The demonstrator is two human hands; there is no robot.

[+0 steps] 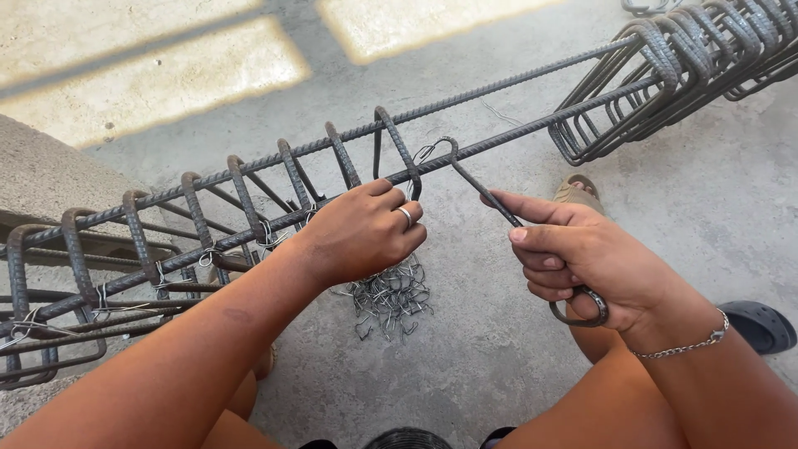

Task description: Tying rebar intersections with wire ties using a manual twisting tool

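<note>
Two hands (pixel 362 233), one hook tool (pixel 499 208).

Left hand (pixel 362 233) grips near rebar (pixel 515 135) at a stirrup (pixel 397 150), bundle of short tie wires (pixel 391 295) hanging under the fist. Right hand (pixel 582 262) holds hooked tying tool (pixel 490 199), tip caught on the bar. More stirrups bunched upper right (pixel 665 75). Concrete floor (pixel 465 349) below.

grey ribbed rebar (pixel 499 87), silver bracelet (pixel 682 347)
</note>
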